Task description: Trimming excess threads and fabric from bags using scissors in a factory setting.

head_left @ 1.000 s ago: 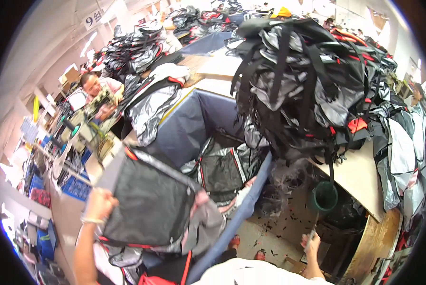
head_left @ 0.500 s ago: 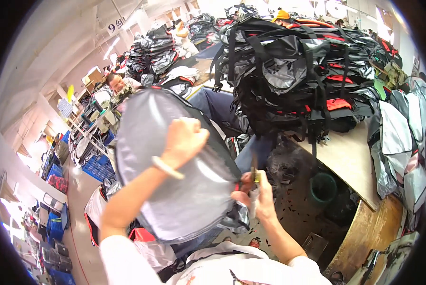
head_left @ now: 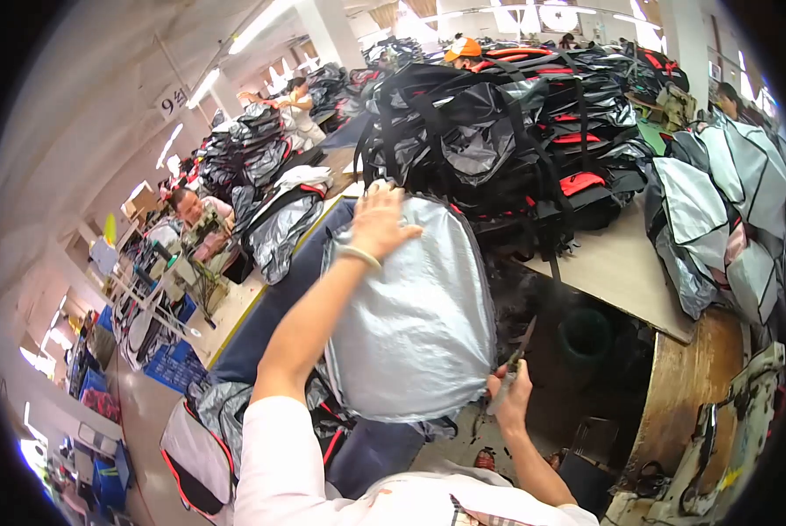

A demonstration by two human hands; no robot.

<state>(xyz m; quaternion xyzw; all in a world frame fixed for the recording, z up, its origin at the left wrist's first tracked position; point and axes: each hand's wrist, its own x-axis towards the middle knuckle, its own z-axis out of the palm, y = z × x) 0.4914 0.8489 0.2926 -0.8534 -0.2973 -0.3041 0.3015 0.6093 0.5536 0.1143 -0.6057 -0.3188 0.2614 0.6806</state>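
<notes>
A bag with a shiny silver face (head_left: 415,316) and dark edging is in front of me, over a dark blue surface (head_left: 274,320). My left hand (head_left: 378,223) lies on the bag's far left corner, fingers spread, a pale band at the wrist. At the near right corner, my right hand (head_left: 514,399) is closed round a pair of scissors (head_left: 523,340), blades pointing up and away. Whether those fingers also touch the bag's edge, I cannot tell.
A tall stack of black, silver and red bags (head_left: 489,140) stands on the table ahead. Silver and white pieces (head_left: 726,219) hang at the right. A dark green bin (head_left: 586,337) is below the table edge. At the left, a person (head_left: 202,215) sits by a sewing machine (head_left: 182,272).
The bag has turned and moved right, and now lies flatter. My left hand has gone from a fist to spread fingers at the far corner. The right hand with the scissors has moved slightly right and nearer.
</notes>
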